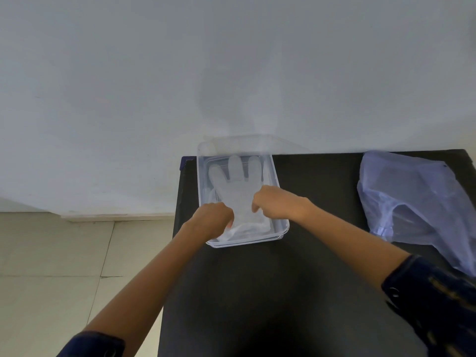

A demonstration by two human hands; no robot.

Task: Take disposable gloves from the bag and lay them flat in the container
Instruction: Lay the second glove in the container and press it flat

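Note:
A clear plastic container [279,191] stands at the far left of the black table. Inside it lies a translucent disposable glove [235,185], spread flat with its fingers pointing away from me. My left hand [212,219] pinches the glove's cuff on the left side. On the right side of the cuff, my right hand [277,203] pinches it too. More crumpled clear plastic shows under the glove near the container's front wall. The translucent plastic bag [414,199] lies crumpled at the table's right side.
The black table [296,279] ends just left of the container, with pale floor tiles [51,253] below. A white wall [180,73] rises directly behind the table's far edge.

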